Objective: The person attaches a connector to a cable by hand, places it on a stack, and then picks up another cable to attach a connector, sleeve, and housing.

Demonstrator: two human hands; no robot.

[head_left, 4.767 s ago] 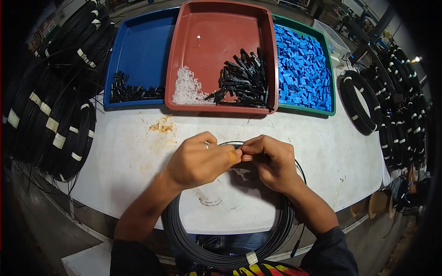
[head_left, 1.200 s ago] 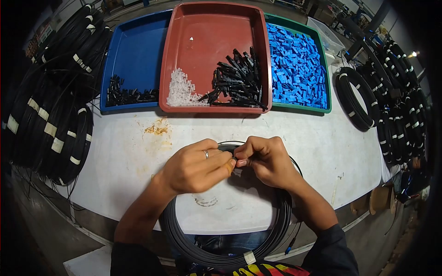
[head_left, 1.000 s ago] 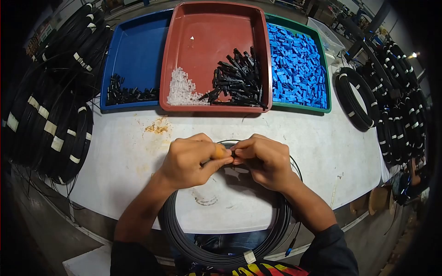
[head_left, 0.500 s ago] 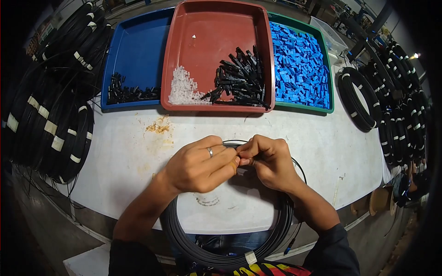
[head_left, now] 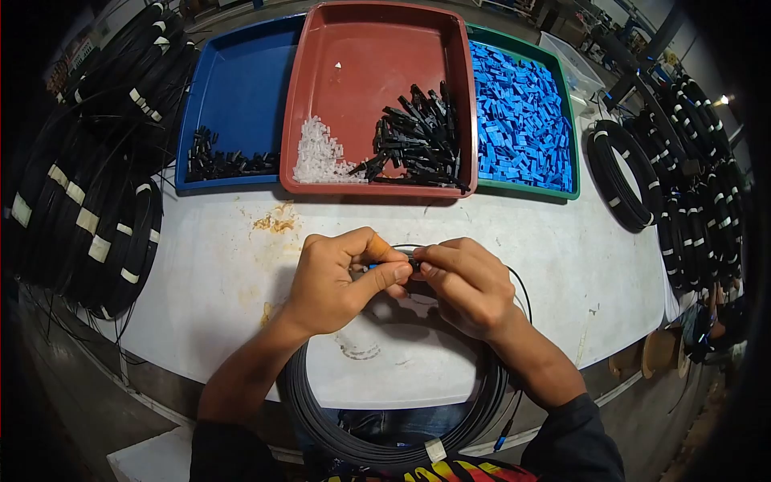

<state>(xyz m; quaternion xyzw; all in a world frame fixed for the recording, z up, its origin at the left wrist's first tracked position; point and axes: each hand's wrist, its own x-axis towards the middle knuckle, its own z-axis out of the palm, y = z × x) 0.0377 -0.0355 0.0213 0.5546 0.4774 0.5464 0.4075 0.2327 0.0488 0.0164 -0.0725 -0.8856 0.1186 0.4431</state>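
Over the white table my left hand (head_left: 341,277) is closed in a pinch, with a small blue connector (head_left: 373,266) partly showing between its fingers. My right hand (head_left: 470,285) pinches a small dark piece (head_left: 414,263) right beside the left fingertips; the fingers hide most of it. A black cable coil (head_left: 302,394) lies beneath both hands and reaches over the table's front edge, with a white band (head_left: 435,450) around its near side. One cable end with a blue tip (head_left: 500,442) hangs at the coil's right.
Behind the hands stand a blue tray (head_left: 241,76) with black parts, a red tray (head_left: 385,48) with clear and black pieces, and a green tray (head_left: 577,173) full of blue clips. Banded black coils stand at the left (head_left: 80,209) and right (head_left: 622,173).
My left hand has turned, its thumb now on top, and the blue connector shows in its fingers. The right fingers have straightened somewhat and still meet the left ones.
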